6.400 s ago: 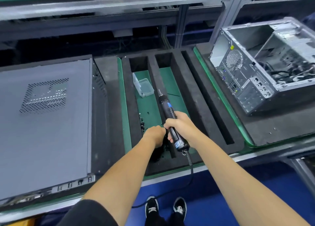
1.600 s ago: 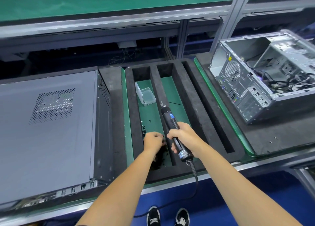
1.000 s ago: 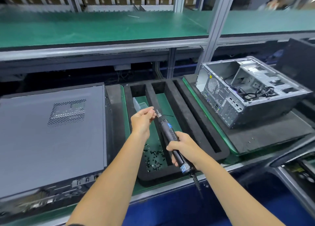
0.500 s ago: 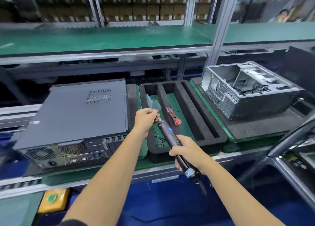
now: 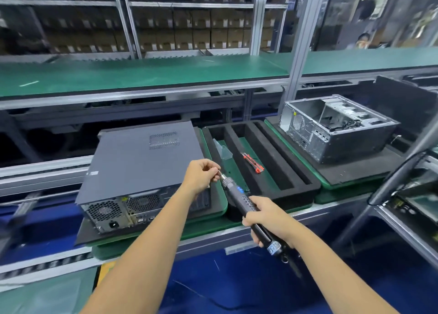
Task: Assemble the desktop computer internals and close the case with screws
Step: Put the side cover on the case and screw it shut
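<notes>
At centre frame, the right hand (image 5: 267, 219) has its grip wrapped around the black electric screwdriver (image 5: 239, 196), angled up-left. The left hand (image 5: 201, 175) pinches something too small to identify at the screwdriver's silver tip. Left of centre on the counter (image 5: 208, 226) lies the closed computer case (image 5: 139, 162); an open case (image 5: 331, 126) sits upper right. Between them, a foam tray (image 5: 284, 171) holds a red utility knife (image 5: 253, 162).
</notes>
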Demonstrator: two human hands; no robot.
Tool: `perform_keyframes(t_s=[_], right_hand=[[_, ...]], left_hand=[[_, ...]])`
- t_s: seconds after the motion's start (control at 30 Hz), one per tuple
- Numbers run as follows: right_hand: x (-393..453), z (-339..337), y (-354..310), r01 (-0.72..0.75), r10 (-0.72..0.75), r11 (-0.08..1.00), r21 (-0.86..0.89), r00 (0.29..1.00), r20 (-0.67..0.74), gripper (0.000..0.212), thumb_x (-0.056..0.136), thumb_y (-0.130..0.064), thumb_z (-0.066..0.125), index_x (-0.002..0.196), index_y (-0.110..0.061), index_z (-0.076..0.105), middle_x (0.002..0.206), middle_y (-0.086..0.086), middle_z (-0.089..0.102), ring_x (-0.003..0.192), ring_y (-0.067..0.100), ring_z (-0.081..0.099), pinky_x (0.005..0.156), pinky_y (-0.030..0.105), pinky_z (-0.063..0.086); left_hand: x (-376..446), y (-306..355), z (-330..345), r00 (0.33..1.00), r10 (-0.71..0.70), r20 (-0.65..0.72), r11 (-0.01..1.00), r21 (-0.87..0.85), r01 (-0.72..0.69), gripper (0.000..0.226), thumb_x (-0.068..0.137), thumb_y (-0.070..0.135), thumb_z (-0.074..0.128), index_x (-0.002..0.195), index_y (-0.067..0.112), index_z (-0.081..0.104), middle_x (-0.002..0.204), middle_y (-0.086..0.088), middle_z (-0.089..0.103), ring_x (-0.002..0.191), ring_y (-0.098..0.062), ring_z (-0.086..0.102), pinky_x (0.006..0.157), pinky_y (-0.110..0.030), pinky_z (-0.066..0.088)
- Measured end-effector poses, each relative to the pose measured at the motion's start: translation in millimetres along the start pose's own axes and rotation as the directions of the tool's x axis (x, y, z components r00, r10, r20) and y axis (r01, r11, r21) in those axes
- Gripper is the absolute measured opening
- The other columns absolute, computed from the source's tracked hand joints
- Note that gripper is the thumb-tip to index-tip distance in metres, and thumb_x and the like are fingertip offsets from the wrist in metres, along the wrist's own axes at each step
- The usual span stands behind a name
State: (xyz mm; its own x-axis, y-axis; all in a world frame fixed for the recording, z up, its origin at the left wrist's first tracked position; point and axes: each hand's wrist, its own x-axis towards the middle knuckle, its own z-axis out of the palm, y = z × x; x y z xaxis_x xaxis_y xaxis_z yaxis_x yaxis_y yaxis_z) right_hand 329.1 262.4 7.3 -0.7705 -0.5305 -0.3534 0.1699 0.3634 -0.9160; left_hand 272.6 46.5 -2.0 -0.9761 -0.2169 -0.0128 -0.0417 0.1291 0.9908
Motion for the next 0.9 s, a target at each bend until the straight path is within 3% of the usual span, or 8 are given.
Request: perform_keyframes(t_s=[0.1,0.3,0.4,0.47,0.53,0.6,0.77,0.9], right_hand=[[-1,33,2,-0.018,0.018,1.0,0.019,1.0,0.013,0.027,0.072,-0.015,0.063,0.093,-0.014,0.046,0.071,0.008,0.051,0.051,0.027,0.055,0.048,0.032,0.047],[-5,70,14,-0.104,0.1,0.994,0.044,0.991,0.089,0.038,0.072,-0.016,0.063,0.104,-0.009,0.045,0.062,0.001,0.054,0.051,0.024,0.055,0.046,0.029,0.047],[-5,75,19,-0.126,0.12,0.99,0.066,0.989,0.087,0.032,0.072,-0.016,0.064,0.098,-0.011,0.045,0.067,0.003,0.054,0.051,0.024,0.056,0.047,0.03,0.047],[-2,76,22,-0.124,0.119,0.99,0.072,0.99,0.069,0.03,0.071,-0.016,0.064,0.096,-0.012,0.047,0.073,0.007,0.053,0.052,0.024,0.056,0.048,0.031,0.047],[0,79,26,-0.124,0.119,0.987,0.1,0.992,0.052,0.033,0.071,-0.017,0.063,0.1,-0.013,0.049,0.077,0.011,0.053,0.052,0.024,0.056,0.047,0.031,0.047],[2,84,29,-0.121,0.119,0.983,0.14,0.993,0.024,0.041,0.071,-0.017,0.063,0.109,-0.01,0.048,0.079,0.013,0.053,0.05,0.024,0.055,0.046,0.031,0.047],[7,89,32,-0.08,0.087,0.984,0.16,0.995,-0.037,0.049,0.07,-0.015,0.063,0.113,0.0,0.044,0.081,0.014,0.054,0.049,0.024,0.054,0.046,0.032,0.047],[8,87,33,-0.079,0.088,0.982,0.171,0.995,-0.046,0.042,0.074,-0.013,0.063,0.113,-0.006,0.048,0.074,0.01,0.054,0.05,0.023,0.056,0.046,0.031,0.048]], left_hand=[[-10,-13,-26,0.999,-0.02,0.03,0.999,0.03,0.02,0.024,0.094,-0.007,0.05,0.078,0.004,0.064,0.068,-0.01,0.062,0.052,-0.008,0.057,0.059,-0.019,0.055],[-33,-43,-52,0.993,-0.099,0.064,0.995,0.014,0.099,0.028,0.094,-0.002,0.051,0.072,0.006,0.065,0.059,-0.003,0.059,0.048,-0.006,0.052,0.049,-0.015,0.046],[-38,-53,-51,0.97,-0.228,0.089,0.955,-0.172,0.24,0.025,0.096,-0.001,0.049,0.076,0.003,0.063,0.061,-0.005,0.055,0.045,-0.004,0.05,0.044,-0.014,0.044],[-41,-57,-46,0.942,-0.317,0.107,0.871,-0.36,0.334,0.022,0.098,0.006,0.05,0.08,0.003,0.063,0.062,-0.004,0.057,0.046,-0.004,0.05,0.044,-0.014,0.045],[-43,-61,-38,0.917,-0.382,0.113,0.783,-0.487,0.386,0.021,0.098,0.012,0.052,0.082,0.006,0.064,0.061,0.0,0.062,0.05,-0.005,0.051,0.048,-0.018,0.048],[-45,-63,-26,0.911,-0.393,0.127,0.745,-0.536,0.396,0.021,0.098,0.019,0.053,0.084,0.01,0.066,0.064,0.003,0.067,0.057,-0.008,0.054,0.061,-0.025,0.048],[-44,-62,-9,0.934,-0.35,0.076,0.747,-0.579,0.327,0.026,0.099,0.022,0.05,0.086,0.011,0.069,0.07,0.003,0.071,0.062,-0.007,0.062,0.073,-0.027,0.047],[-41,-64,-9,0.942,-0.32,0.102,0.729,-0.608,0.314,0.026,0.099,0.018,0.048,0.09,0.008,0.071,0.075,0.0,0.07,0.07,-0.011,0.062,0.076,-0.029,0.047]])
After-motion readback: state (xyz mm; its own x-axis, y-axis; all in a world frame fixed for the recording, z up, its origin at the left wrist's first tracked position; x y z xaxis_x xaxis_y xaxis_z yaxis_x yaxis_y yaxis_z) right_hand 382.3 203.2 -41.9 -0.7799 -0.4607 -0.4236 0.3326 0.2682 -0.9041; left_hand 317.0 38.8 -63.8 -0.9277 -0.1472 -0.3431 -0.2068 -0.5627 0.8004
